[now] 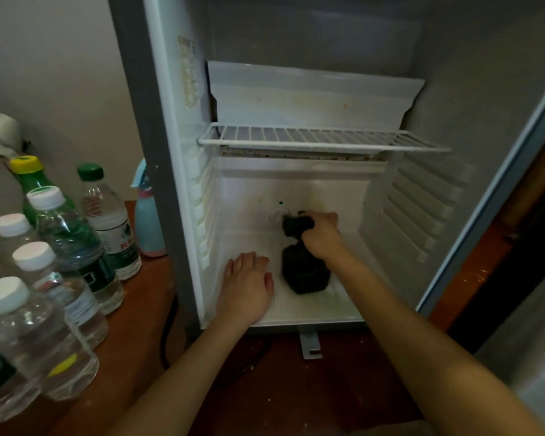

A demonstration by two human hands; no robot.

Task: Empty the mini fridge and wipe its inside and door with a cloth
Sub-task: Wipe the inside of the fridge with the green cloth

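Black, bunched-up cloth (297, 225) is being pressed against the white back wall of the open mini fridge (422, 199), low in the bottom compartment and just beside a small round pale dial (277, 215). The right hand (320, 237) is clenching round the top of it while the rest is trailing down onto the fridge floor. The left hand (247, 284) is lying flat and relaxed on that floor near the front lip, grasping nothing and seemingly bracing. The white wire shelf (321, 138) above is standing bare, and clear plastic water bottles with white and green caps (76, 247) are crowding the reddish wooden surface (145, 294) to the left, so the emptying is looking finished and the inside wipe is under way. Next is probably calling for sweeping across the ribbed side walls, the floor and the stained ledge above the shelf, then going over the door (485, 209)
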